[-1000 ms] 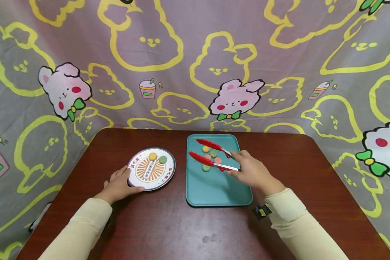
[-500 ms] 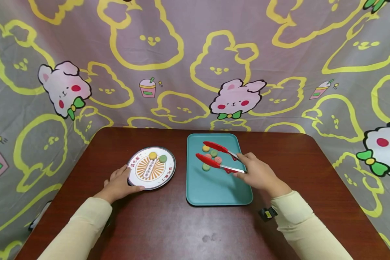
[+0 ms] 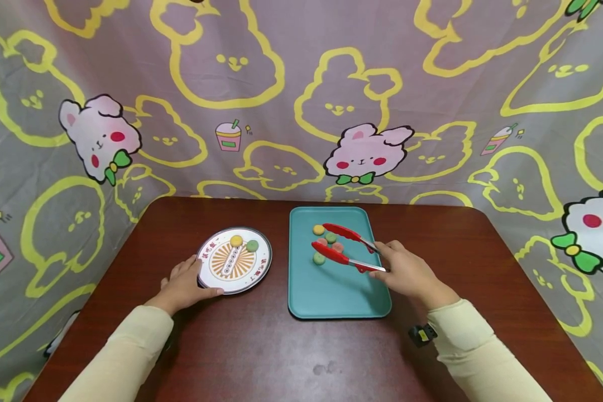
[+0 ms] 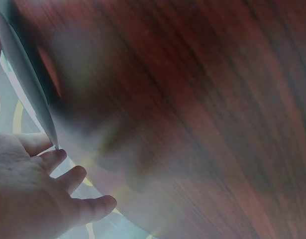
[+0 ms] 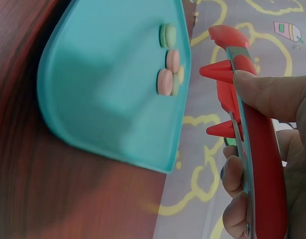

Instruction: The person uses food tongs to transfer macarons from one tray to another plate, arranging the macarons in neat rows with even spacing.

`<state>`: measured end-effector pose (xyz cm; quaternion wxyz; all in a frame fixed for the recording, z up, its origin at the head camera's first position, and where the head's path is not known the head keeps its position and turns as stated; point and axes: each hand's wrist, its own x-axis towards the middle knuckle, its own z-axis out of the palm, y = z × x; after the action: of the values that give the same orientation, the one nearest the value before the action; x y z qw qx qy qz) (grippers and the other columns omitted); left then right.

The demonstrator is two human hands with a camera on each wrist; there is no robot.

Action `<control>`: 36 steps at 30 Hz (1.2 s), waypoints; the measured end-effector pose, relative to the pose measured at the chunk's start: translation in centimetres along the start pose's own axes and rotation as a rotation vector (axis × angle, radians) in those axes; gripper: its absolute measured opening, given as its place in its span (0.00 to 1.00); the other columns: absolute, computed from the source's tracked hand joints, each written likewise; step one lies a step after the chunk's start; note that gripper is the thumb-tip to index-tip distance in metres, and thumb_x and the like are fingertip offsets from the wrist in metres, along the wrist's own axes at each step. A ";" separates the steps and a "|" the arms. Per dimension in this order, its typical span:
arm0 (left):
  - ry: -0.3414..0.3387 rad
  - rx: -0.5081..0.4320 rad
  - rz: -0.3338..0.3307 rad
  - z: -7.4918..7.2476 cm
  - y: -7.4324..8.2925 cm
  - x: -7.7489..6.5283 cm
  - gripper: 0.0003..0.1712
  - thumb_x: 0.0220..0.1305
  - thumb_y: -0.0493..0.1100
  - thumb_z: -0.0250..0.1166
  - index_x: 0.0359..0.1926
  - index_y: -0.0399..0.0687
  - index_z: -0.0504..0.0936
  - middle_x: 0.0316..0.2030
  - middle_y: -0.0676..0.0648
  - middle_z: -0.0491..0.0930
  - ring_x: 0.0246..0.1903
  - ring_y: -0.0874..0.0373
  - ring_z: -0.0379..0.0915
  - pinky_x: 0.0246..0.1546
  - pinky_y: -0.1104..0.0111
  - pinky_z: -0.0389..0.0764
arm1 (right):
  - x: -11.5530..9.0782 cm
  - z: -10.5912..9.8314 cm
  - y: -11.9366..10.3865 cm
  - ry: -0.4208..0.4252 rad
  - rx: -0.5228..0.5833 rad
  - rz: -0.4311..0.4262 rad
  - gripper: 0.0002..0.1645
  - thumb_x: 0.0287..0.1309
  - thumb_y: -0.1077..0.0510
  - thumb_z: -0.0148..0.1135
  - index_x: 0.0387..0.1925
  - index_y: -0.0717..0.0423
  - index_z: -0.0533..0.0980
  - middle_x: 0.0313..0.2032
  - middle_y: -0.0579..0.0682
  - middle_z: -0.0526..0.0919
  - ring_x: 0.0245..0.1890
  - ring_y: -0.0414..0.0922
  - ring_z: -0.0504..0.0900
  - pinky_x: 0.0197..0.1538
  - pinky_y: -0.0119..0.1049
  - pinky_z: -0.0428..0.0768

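Observation:
On the left, my left hand (image 3: pixel 183 285) holds the rim of a round white plate (image 3: pixel 246 273), thumb along its near edge and fingers at its left side. A yellow macaron (image 3: pixel 236 241) and a green macaron (image 3: pixel 252 245) lie on that plate. My right hand (image 3: pixel 409 271) grips red-and-silver tongs (image 3: pixel 331 253), whose arms are spread above a teal tray (image 3: pixel 311 293). Several macarons rest on the tray: a yellow one, green ones and two pink macarons (image 5: pixel 164 82). In the right wrist view the tongs are raised over the tray, and no macaron shows between their arms.
Both plate and tray stand on a dark reddish-brown wooden table (image 3: pixel 261 346). A cartoon-patterned curtain (image 3: pixel 281 84) hangs behind the table and along its sides. A small black device (image 3: pixel 422 335) sits beneath the right wrist.
The right hand has drawn the spread tongs to the right and slightly toward the near side. The left hand, plate and macarons have stayed in place.

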<state>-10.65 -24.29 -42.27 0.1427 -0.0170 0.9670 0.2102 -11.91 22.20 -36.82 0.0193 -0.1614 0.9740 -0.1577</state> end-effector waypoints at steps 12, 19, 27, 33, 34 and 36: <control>0.002 -0.019 0.001 0.3 -0.2 0.1 0.70 0.45 0.72 0.69 0.71 0.28 0.49 0.70 0.26 0.46 0.67 0.27 0.37 0.57 0.27 0.43 | -0.8 -0.3 1.4 -0.002 -0.016 -0.001 0.43 0.50 0.50 0.72 0.64 0.66 0.68 0.46 0.61 0.74 0.33 0.45 0.75 0.30 0.42 0.77; 0.004 -0.022 0.007 0.2 -0.1 0.0 0.70 0.45 0.72 0.69 0.71 0.28 0.49 0.70 0.26 0.46 0.67 0.27 0.37 0.57 0.28 0.43 | -1.0 0.1 1.3 -0.027 -0.017 -0.003 0.43 0.50 0.49 0.72 0.64 0.66 0.68 0.44 0.59 0.75 0.30 0.43 0.73 0.27 0.37 0.74; 0.001 -0.015 0.002 0.2 -0.1 0.0 0.69 0.45 0.71 0.69 0.71 0.28 0.49 0.70 0.26 0.46 0.67 0.27 0.37 0.58 0.28 0.43 | -1.0 0.9 1.3 -0.047 -0.035 -0.005 0.43 0.51 0.49 0.71 0.64 0.66 0.68 0.46 0.59 0.76 0.34 0.44 0.75 0.28 0.38 0.75; -0.004 -0.011 0.004 0.1 -0.1 0.0 0.69 0.46 0.71 0.70 0.71 0.28 0.49 0.70 0.25 0.46 0.67 0.26 0.38 0.57 0.27 0.44 | -1.0 0.8 2.0 -0.042 -0.040 0.000 0.42 0.51 0.49 0.71 0.63 0.66 0.68 0.47 0.60 0.75 0.35 0.46 0.76 0.31 0.43 0.78; -0.004 -0.013 0.005 0.1 -0.1 0.1 0.69 0.45 0.71 0.70 0.71 0.27 0.49 0.69 0.25 0.46 0.67 0.26 0.38 0.57 0.27 0.44 | -1.0 0.8 2.1 -0.041 -0.040 0.003 0.42 0.51 0.49 0.71 0.63 0.66 0.68 0.47 0.61 0.75 0.35 0.46 0.76 0.32 0.44 0.78; -0.004 -0.018 0.006 0.0 0.0 0.1 0.69 0.45 0.71 0.70 0.71 0.28 0.49 0.70 0.25 0.45 0.67 0.26 0.37 0.57 0.28 0.44 | -1.0 0.8 2.4 -0.040 -0.041 0.018 0.42 0.51 0.49 0.71 0.63 0.66 0.69 0.47 0.61 0.75 0.36 0.47 0.76 0.32 0.44 0.79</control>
<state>-10.75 -24.31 -42.28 0.1439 -0.0148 0.9649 0.2193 -11.62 24.46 -38.31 0.0370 -0.1559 0.9779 -0.1345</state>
